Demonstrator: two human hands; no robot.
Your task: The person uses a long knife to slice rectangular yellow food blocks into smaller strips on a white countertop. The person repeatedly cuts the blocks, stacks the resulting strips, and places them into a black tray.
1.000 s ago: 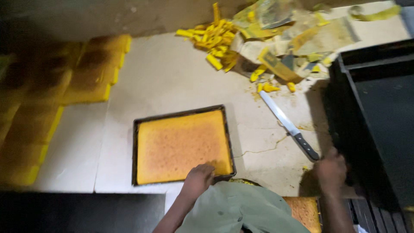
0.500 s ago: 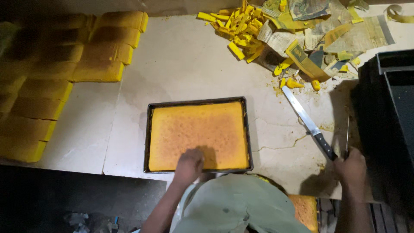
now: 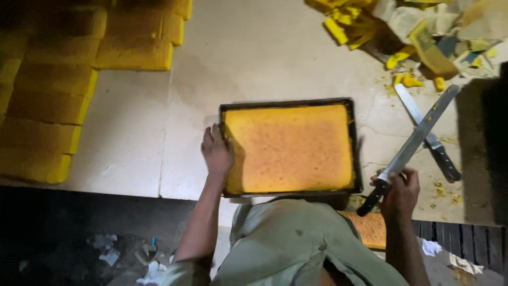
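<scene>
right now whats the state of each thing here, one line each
left hand: flat on the left rim of the tray
right hand: shut on the long knife
long knife: lifted, blade pointing up and away
second knife: lying flat on the counter
baking tray: full, uncut sponge cake inside
cake slabs: stacked at left
scraps: piled at top right

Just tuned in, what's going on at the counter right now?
A person is working over a dark baking tray filled with a golden sheet cake. The left hand rests on the tray's left edge, while the right hand holds a long knife by its black handle, blade angled up and away from the cake. A second knife lies on the counter to the right. Yellow cake slabs sit stacked at left, and trimmings are piled at the top right.
</scene>
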